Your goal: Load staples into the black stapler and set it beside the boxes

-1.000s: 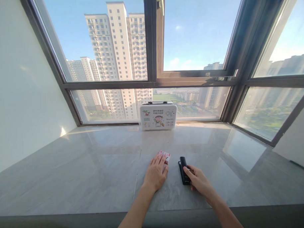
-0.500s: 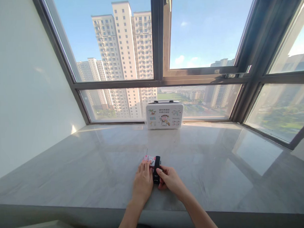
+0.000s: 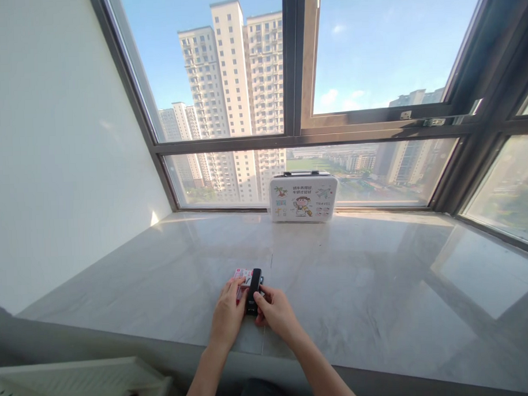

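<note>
A long, narrow black object [image 3: 254, 288], which looks like a stapler though its kind is not certain, lies upon the pale sill. My right hand [image 3: 275, 311] pinches its right side between thumb and curled fingers. Left of it, partly under it or against it, is a pink-and-white printed box [image 3: 240, 274]. My left hand [image 3: 227, 315] covers much of this box, fingers bent over it and thumb beside the black object. The fingers hide the box's lower part, so I cannot tell whether the two things are joined.
A white case [image 3: 304, 211] with cartoon prints and a black handle stands upright against the window. The marble-look windowsill [image 3: 371, 286] stretches to both sides. Below its front edge, at lower left, is a pale perforated plastic basket [image 3: 79, 372].
The view has swung, shifting the case and window rightward and bringing more of the basket in. Both hands keep their holds on the black object and the box.
</note>
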Demonstrator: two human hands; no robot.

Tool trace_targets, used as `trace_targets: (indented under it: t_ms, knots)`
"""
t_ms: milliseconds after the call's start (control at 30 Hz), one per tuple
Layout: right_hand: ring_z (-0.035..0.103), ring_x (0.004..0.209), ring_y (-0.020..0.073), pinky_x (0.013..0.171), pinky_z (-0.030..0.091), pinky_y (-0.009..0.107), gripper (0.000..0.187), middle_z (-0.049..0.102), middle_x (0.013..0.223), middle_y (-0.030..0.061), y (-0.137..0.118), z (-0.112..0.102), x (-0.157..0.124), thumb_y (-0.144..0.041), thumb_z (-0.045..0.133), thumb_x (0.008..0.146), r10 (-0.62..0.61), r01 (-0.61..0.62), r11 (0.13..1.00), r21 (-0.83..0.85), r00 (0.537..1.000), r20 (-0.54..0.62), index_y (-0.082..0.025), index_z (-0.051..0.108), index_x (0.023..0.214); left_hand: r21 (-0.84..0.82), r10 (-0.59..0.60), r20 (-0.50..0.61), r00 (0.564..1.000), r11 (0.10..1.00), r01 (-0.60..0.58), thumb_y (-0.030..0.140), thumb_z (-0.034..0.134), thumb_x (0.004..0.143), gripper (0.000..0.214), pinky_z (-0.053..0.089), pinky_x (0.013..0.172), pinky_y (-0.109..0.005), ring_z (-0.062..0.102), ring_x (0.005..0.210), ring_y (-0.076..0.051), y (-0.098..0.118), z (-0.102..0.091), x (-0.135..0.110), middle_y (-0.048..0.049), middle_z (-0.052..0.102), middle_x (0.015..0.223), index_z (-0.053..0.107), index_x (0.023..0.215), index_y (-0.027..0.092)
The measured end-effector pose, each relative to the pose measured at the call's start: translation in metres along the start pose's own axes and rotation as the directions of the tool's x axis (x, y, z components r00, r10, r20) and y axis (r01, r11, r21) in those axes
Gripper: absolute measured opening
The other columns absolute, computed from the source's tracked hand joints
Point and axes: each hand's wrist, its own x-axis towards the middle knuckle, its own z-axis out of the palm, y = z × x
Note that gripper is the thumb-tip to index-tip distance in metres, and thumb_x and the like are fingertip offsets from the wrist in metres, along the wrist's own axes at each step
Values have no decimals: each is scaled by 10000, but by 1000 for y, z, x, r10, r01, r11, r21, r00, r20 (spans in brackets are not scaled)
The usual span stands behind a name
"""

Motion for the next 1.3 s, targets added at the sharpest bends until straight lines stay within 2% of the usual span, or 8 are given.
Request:
trace_targets:
  t_ms: [567,700,833,933,1033,1100,1200,1300]
  knots:
    - [556,458,142,440,441,235,560,525,604,-28,2,2,1,-643,524,871,-29,28,999,-28,999,-27,-154,639,1119,-51,-39,-57,998,998,36,350,447,965,303,477,1021,-457,600,1180,-248,0,1,-1,-75,643,1233,553,1227,242]
    - [552,434,157,430,463,262,723,540,598,-33,3,0,1,-673,538,851,52,-47,998,48,993,-107,-139,509,1336,-40,-120,-66,991,992,117,332,368,997,344,225,1161,-619,561,1251,-252,4,-4,-4,-80,627,1313,448,1325,262]
    - [588,538,169,517,515,291,703,551,670,-10,3,-36,-18,-649,507,871,49,-30,997,68,948,-314,-136,501,1352,-49,-154,-127,980,988,149,322,292,1023,390,-51,1170,-675,382,1417,-251,27,-24,-14,-43,536,1439,376,1404,304]
    - [621,680,180,636,523,288,576,580,759,23,0,-86,-50,-569,491,903,-62,34,997,-75,911,-409,-167,572,1307,-35,-32,-210,977,999,25,337,302,1014,401,122,1218,-574,353,1429,-248,71,-25,-27,-33,486,1474,422,1395,299]
    - [625,814,190,722,514,286,495,635,952,73,-7,-138,-85,-502,451,932,-207,66,952,-299,857,-472,-189,615,1280,-46,206,52,977,978,-204,349,307,1008,430,359,1136,-457,470,1336,-232,122,6,-34,-48,525,1435,434,1417,304]
    - [623,914,201,791,512,296,483,630,1099,97,-11,-167,-105,-465,433,938,-285,51,894,-446,831,-478,-196,614,1294,-38,302,276,913,952,-304,386,322,1005,481,371,1128,-427,455,1352,-220,147,40,-32,-39,481,1485,376,1474,296]
    - [553,1180,240,987,461,343,539,583,1281,109,-13,-196,-127,-424,448,915,-304,-43,784,-619,843,-444,-201,537,1398,84,265,420,868,941,-329,476,353,982,615,242,1195,-489,287,1463,-256,162,91,-18,-64,340,1583,281,1536,220]
    - [252,1455,265,1168,281,410,644,453,1487,72,-11,-201,-138,-436,457,912,-212,-181,624,-760,897,-388,-221,381,1514,218,196,450,872,922,-320,496,312,984,639,153,1217,-502,187,1499,-250,157,120,0,-72,259,1616,269,1545,195]
